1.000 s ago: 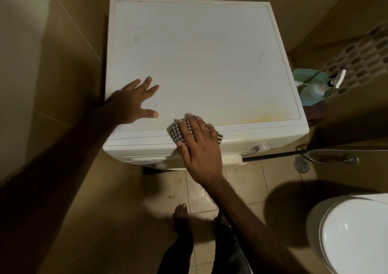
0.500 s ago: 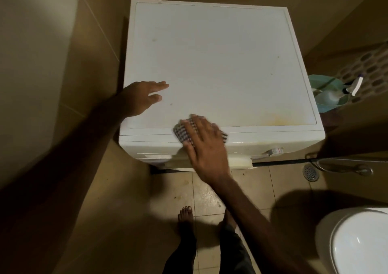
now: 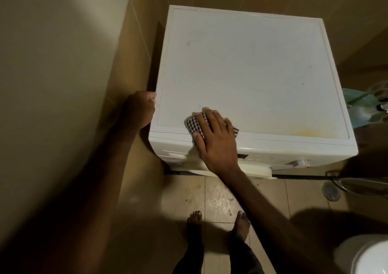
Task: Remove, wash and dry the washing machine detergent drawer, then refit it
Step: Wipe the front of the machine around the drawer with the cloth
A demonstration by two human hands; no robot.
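Beige tiled walls are closing in on a white washer (image 3: 247,72) standing in a bathroom corner, seen from above. On its lid, near the front edge, the right hand (image 3: 214,139) is lying flat with fingers straight, pressing a checked cloth (image 3: 194,124) onto the lid. The left hand (image 3: 139,108) is sitting at the washer's left edge with fingers curled; whether it is gripping that edge I cannot tell. The detergent drawer (image 3: 174,155) appears to be seated flush in the front panel, left of the right wrist, though the steep angle is hiding most of it.

Risks, as I judge them: the cloth is overhanging the front edge and could be slipping off to the floor if the palm lifts; bare feet (image 3: 195,221) are standing on a stained, possibly damp tile floor (image 3: 216,198), so footing could be going. If the drawer is not fully home, it might leak.

A yellowish stain (image 3: 308,131) is marking the lid's front right. A floor drain (image 3: 331,192), toilet (image 3: 369,257) and green basin (image 3: 357,108) are sitting to the right.
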